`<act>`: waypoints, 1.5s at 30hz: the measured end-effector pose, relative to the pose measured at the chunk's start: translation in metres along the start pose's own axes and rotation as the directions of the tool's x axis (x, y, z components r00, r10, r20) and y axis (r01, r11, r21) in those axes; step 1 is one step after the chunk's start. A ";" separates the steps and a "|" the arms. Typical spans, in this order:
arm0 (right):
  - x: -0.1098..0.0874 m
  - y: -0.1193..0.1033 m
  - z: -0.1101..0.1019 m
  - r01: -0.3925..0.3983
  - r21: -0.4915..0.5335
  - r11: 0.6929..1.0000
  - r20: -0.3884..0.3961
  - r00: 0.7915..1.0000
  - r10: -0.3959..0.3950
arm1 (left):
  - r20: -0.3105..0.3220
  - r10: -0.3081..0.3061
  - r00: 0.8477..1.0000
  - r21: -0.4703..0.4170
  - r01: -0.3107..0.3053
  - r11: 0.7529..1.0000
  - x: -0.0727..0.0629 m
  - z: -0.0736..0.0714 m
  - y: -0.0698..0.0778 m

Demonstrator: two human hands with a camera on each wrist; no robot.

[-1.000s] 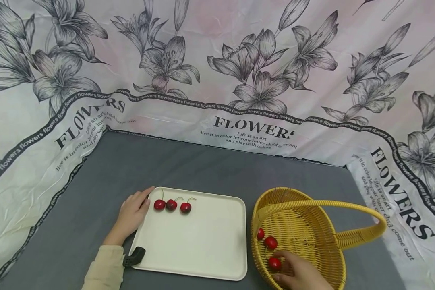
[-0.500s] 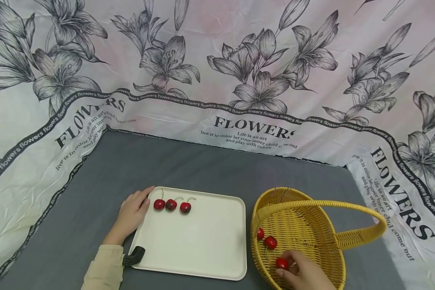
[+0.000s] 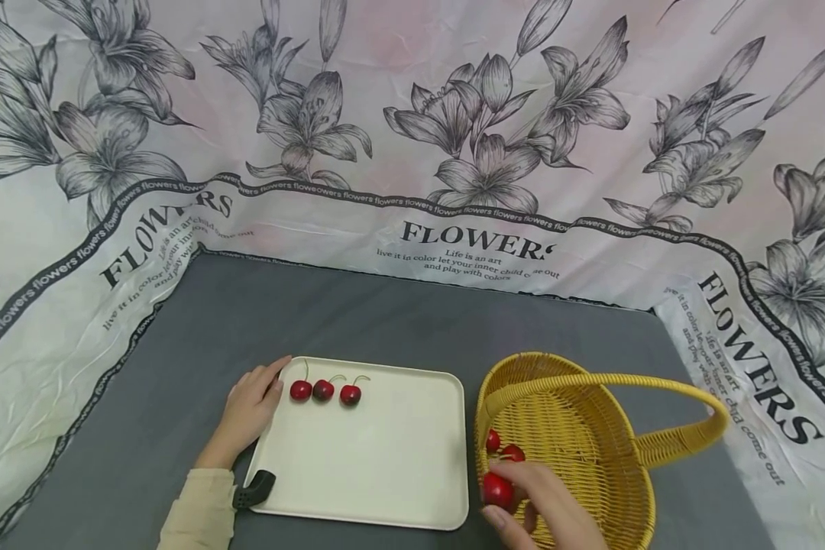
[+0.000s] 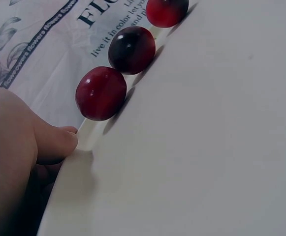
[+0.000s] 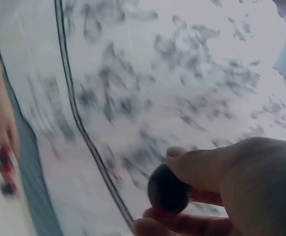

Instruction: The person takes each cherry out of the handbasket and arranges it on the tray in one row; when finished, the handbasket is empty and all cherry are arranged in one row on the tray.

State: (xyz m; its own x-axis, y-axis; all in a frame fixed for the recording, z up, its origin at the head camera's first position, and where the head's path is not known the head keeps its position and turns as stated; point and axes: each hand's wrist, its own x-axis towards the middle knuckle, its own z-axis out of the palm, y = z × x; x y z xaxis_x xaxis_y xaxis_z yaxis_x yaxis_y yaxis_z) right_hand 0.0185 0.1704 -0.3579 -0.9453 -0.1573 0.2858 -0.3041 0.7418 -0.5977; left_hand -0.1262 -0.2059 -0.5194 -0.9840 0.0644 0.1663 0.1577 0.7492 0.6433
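Note:
Between thumb and fingers my right hand (image 3: 557, 508) pinches a red cherry (image 3: 498, 490), raised over the left rim of the yellow wicker basket (image 3: 642, 489). The same cherry (image 5: 166, 189) looks dark in the right wrist view. Two more cherries (image 3: 513, 454) lie in the basket by its left wall, partly covered by the hand. My left hand (image 3: 247, 409) grips the left edge of the cream tray (image 3: 378, 451), its thumb (image 4: 59, 143) on the rim. Three stemmed cherries (image 3: 323, 391) lie in a row along the tray's far left edge.
The basket's tall handle (image 3: 660, 380) arches above it and leans to the right. A black strap piece (image 3: 256, 489) at my left wrist overlaps the tray's near left corner. A grey tabletop (image 3: 399, 325) runs back to a flower-printed cloth (image 3: 357, 221).
My right hand has picked up a cherry from the basket floor and moved it up and left to the basket's rim. My left hand keeps its place on the tray.

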 end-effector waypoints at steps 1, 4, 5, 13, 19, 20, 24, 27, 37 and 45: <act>0.002 -0.005 0.007 0.055 0.044 0.998 0.013 0.998 -0.056 | -0.001 0.000 1.000 0.000 0.000 1.000 0.000 0.000 0.000; 0.011 -0.011 0.032 0.124 0.173 0.977 0.117 0.982 -0.146 | -0.008 0.008 1.000 0.001 -0.008 1.000 -0.001 0.000 -0.002; 0.016 -0.012 0.041 0.109 0.204 0.973 0.170 0.975 -0.145 | -0.010 0.010 1.000 0.001 -0.010 1.000 -0.001 0.000 -0.003; 0.058 0.002 0.110 -0.025 0.280 0.960 0.258 0.965 -0.050 | -0.015 0.016 1.000 0.020 -0.016 1.000 -0.002 -0.002 -0.006; 0.094 0.016 0.157 -0.138 0.314 0.939 0.214 0.974 0.071 | -0.013 0.025 1.000 0.020 -0.025 1.000 0.001 -0.003 -0.005; 0.098 0.018 0.163 -0.137 0.304 0.943 0.205 0.976 0.076 | -0.010 0.027 1.000 0.018 -0.027 0.999 0.002 -0.002 -0.004; 0.106 0.028 0.181 -0.113 0.214 0.970 0.170 0.982 0.077 | -0.003 0.029 1.000 0.011 -0.029 1.000 0.003 -0.001 -0.003; 0.108 0.033 0.187 -0.110 0.161 0.981 0.153 0.985 0.086 | 0.000 0.028 1.000 0.011 -0.028 1.000 0.003 -0.001 -0.001; 0.108 0.036 0.188 -0.109 0.151 0.983 0.148 0.985 0.086 | 0.003 0.025 1.000 0.014 -0.025 1.000 0.003 -0.001 0.001; 0.107 0.036 0.188 -0.104 0.152 0.983 0.162 0.984 0.079 | -0.001 0.025 1.000 0.014 -0.025 1.000 0.001 -0.002 0.000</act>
State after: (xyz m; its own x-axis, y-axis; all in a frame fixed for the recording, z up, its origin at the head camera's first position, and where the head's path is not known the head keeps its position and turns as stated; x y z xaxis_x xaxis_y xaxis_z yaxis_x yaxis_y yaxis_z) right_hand -0.1154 0.0577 -0.4899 -0.9729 -0.2016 0.1129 -0.2188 0.6465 -0.7309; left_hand -0.1269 -0.2071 -0.5177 -0.9797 0.0820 0.1831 0.1808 0.7566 0.6284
